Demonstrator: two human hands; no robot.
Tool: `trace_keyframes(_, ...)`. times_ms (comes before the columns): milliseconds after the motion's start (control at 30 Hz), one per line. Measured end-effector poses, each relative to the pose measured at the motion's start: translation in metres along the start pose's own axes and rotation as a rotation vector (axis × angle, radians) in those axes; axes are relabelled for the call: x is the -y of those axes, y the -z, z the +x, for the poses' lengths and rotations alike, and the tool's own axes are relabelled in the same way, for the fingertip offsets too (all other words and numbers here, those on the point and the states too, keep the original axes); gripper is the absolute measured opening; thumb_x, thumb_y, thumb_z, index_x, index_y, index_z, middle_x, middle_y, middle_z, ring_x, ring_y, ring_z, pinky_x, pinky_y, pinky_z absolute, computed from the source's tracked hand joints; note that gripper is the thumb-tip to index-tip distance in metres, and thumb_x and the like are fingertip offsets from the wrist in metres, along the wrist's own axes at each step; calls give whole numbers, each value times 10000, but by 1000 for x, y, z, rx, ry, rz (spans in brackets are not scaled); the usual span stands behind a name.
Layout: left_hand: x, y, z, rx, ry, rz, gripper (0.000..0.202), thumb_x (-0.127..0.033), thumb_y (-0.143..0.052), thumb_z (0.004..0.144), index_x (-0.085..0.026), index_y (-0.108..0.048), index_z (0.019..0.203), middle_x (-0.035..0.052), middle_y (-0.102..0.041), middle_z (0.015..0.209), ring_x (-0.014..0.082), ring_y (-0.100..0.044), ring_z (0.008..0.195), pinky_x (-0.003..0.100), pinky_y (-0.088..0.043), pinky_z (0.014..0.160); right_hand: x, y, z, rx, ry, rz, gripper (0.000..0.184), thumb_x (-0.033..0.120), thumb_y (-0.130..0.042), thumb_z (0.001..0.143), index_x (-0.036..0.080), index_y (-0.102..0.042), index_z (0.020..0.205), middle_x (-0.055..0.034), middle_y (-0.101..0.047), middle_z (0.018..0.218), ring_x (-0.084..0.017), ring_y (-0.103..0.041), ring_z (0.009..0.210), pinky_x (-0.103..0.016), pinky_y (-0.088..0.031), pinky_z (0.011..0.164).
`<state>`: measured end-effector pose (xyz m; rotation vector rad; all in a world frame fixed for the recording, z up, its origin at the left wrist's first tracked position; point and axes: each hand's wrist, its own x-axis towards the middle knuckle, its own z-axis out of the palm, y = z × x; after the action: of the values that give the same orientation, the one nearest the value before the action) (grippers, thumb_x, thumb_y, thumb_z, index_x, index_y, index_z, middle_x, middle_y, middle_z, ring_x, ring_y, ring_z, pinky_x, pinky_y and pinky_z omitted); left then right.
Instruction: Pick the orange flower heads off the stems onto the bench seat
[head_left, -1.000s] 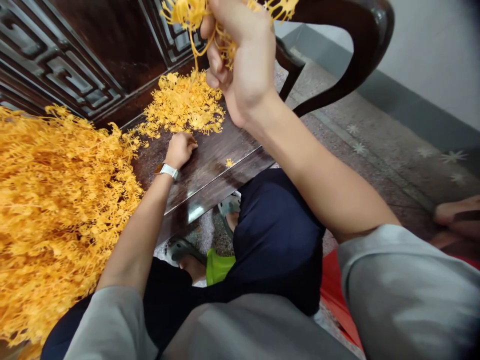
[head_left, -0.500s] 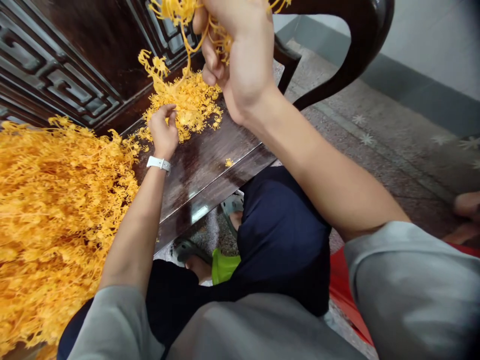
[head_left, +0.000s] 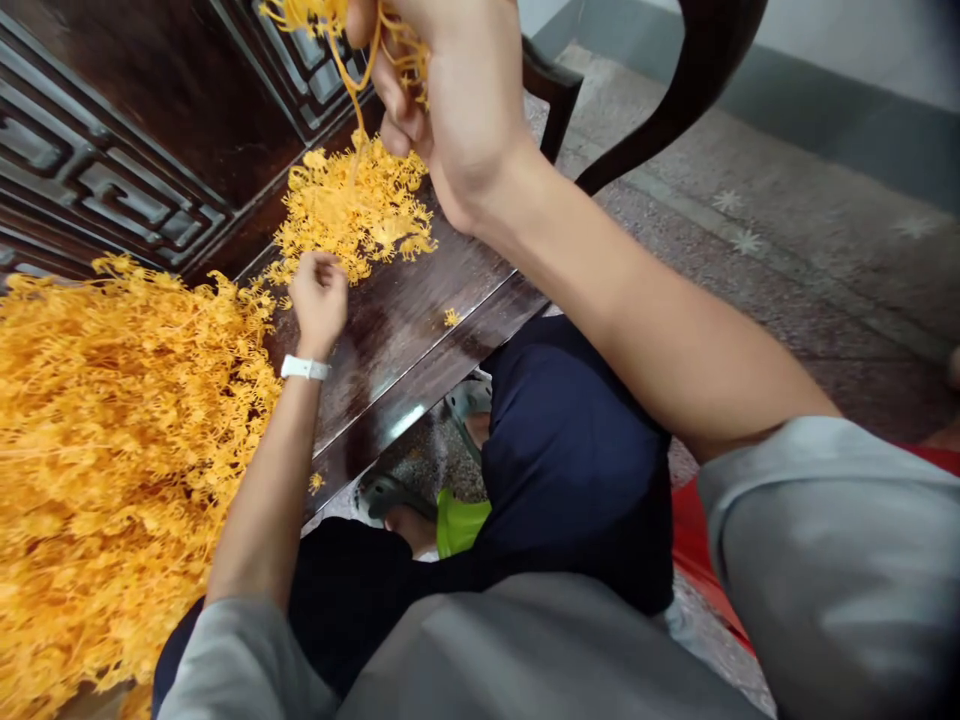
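Observation:
My right hand is raised near the top of the view, fingers closed around a bunch of yellow plastic sprigs whose stems hang down. My left hand, with a white wristband, rests curled on the dark wooden bench seat, at the near edge of a small heap of yellow sprig pieces. Its fingers are closed; what they hold is hidden. A large pile of yellow plastic sprigs fills the left side beside my left forearm.
The bench's carved dark backrest runs along the top left and a curved armrest rises at the right. Speckled floor lies to the right. A red stool edge, sandals and something green show below my knees.
My left hand dropped from the small heap back down to the bench seat, and the sprig it was lifting is no longer raised. My right hand stays up with its bunch.

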<state>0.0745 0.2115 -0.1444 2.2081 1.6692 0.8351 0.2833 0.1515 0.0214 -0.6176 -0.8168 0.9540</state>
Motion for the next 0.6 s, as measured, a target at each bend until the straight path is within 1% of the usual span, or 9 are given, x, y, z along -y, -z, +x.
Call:
trace_keyframes(67, -22, -13, -29, 240, -119, -52, 242, -315, -560, 1026, -177, -670, 1191, 93, -746, 1024, 221, -700, 915, 369, -574, 869, -1, -1, 0, -18, 33, 34, 423, 285, -237, 991, 190, -440, 632, 85, -194, 519, -30, -162, 463, -128, -172, 495)
trace_keyframes(100, -34, -21, -43, 338, -199, -61, 296, -352, -596, 1025, -167, -675, 1242, 107, -749, 1058, 234, -701, 935, 383, -566, 901, -2, -3, 0, -16, 39, 40, 458, 314, -185, 995, 192, -435, 630, 83, -183, 522, -30, -164, 462, -128, -168, 498)
trace_keyframes(167, -56, -37, -62, 436, -310, -7, 346, -397, -623, 1032, -166, -690, 1280, 146, -729, 1160, 280, -687, 1055, 428, -529, 997, -4, -6, -2, -21, 44, 32, 500, 369, -157, 1001, 192, -438, 627, 85, -171, 513, -28, -169, 452, -132, -165, 493)
trace_keyframes(233, -70, -49, -71, 458, -304, 68, 266, -379, -607, 1044, -176, -726, 1167, 165, -712, 1155, 320, -667, 1119, 462, -504, 1015, -4, -10, -5, -26, 47, 3, 476, 388, -235, 1002, 184, -450, 629, 92, -173, 497, -19, -182, 443, -133, -170, 488)
trace_keyframes(300, -74, -53, -71, 455, -258, 114, 206, -333, -581, 1052, -185, -722, 1026, 171, -700, 1118, 340, -656, 1126, 486, -496, 1004, -2, -13, -7, -32, 61, -25, 455, 394, -309, 1007, 178, -440, 629, 92, -198, 505, -4, -213, 443, -131, -165, 483)
trace_keyframes(367, -71, -49, -66, 439, -230, 107, 183, -288, -565, 1050, -191, -691, 959, 166, -689, 1097, 334, -653, 1096, 493, -501, 991, 0, -16, -9, -31, 74, -36, 503, 461, -310, 1037, 171, -429, 644, 85, -276, 553, 12, -246, 457, -130, -158, 480)
trace_keyframes(467, -63, -36, -58, 394, -225, 69, 134, -241, -572, 1029, -194, -654, 934, 146, -674, 1066, 301, -651, 1020, 472, -519, 965, 1, -16, -6, -52, 57, -42, 627, 606, -208, 1061, 165, -421, 670, 75, -372, 619, 17, -254, 472, -144, -147, 477)
trace_keyframes(533, -62, -29, -55, 371, -218, 54, 119, -212, -570, 1018, -194, -639, 923, 128, -667, 1026, 282, -649, 978, 449, -526, 946, 0, -13, -3, -47, 53, -78, 621, 613, -253, 1076, 176, -418, 667, 73, -337, 599, -7, -243, 476, -173, -146, 478)
trace_keyframes(600, -67, -29, -55, 379, -224, 24, 96, -206, -576, 1014, -192, -641, 944, 119, -664, 1009, 274, -648, 970, 437, -527, 943, -1, -10, 0, -17, 71, -103, 567, 562, -361, 1090, 195, -424, 662, 73, -288, 581, -40, -241, 477, -209, -150, 479)
